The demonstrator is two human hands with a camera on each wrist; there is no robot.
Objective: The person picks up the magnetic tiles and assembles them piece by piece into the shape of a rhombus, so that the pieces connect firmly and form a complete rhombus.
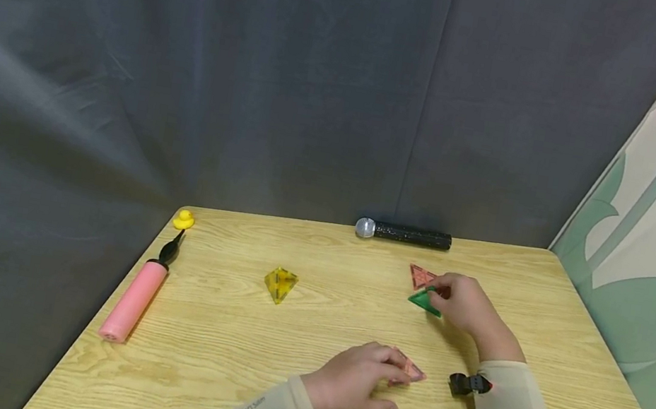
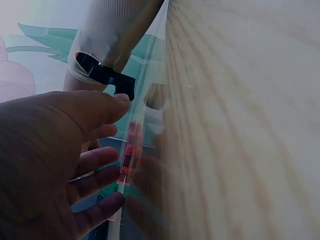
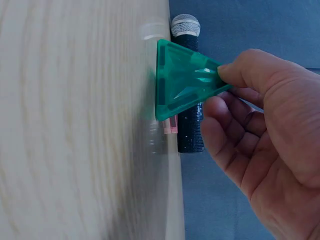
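My right hand (image 1: pixel 466 306) pinches a green translucent triangular magnetic tile (image 3: pixel 185 80) by one corner, between thumb and fingers. In the right wrist view the tile stands on edge, its long side right at the tabletop. Just behind it lies a pink triangular tile (image 1: pixel 422 276), partly hidden by the green one and the hand. My left hand (image 1: pixel 361 381) is low over the table, fingers loosely spread, fingertips at another pink triangular tile (image 2: pixel 130 155) that they partly cover. To the left stands a yellow translucent faceted shape (image 1: pixel 279 285), apparently built of similar tiles.
A black microphone (image 1: pixel 413 236) with a silver head lies along the table's back edge. At the left edge are a pink hand pump (image 1: pixel 135 301) with a black nozzle and a small yellow rubber duck (image 1: pixel 184 219). A dark curtain (image 1: pixel 308 87) hangs behind the wooden table (image 1: pixel 196 384).
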